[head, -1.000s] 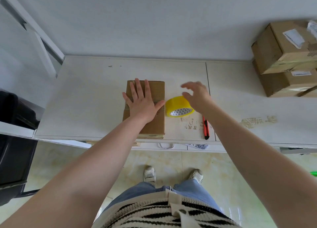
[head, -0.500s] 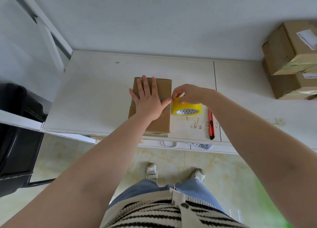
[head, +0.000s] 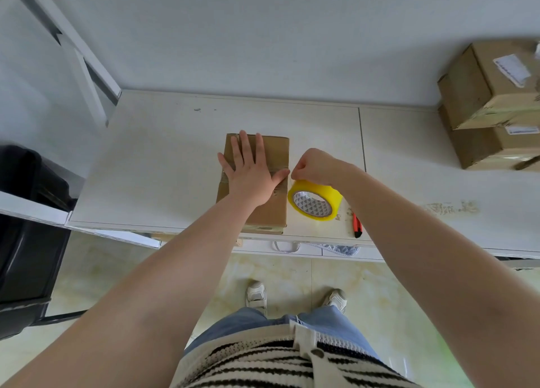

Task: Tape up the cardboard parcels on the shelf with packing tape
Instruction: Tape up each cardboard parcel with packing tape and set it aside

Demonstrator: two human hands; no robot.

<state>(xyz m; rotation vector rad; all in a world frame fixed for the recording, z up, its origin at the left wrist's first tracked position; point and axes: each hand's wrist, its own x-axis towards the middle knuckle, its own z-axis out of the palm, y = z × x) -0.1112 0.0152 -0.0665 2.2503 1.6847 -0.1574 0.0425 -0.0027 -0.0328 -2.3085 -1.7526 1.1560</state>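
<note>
A flat brown cardboard parcel [head: 276, 154] lies on the white shelf [head: 163, 165], near its front edge. My left hand [head: 251, 171] presses flat on the parcel's top, fingers straight and spread. Just right of the parcel stands a yellow roll of packing tape [head: 315, 200], tilted on its edge. My right hand [head: 314, 165] is curled over the top of the roll, with finger and thumb pinching at the tape's end close to the parcel's right edge and my left thumb.
An orange utility knife [head: 357, 225] lies right of the roll by the shelf's front edge. Two stacked cardboard boxes [head: 493, 101] stand at the far right. A black bin [head: 26, 230] sits to the left. My feet stand on the tiled floor below.
My right hand came from above the roll down onto it and now pinches at its top. The roll has tipped up and sits a little nearer the front. My left hand stays flat on the parcel.
</note>
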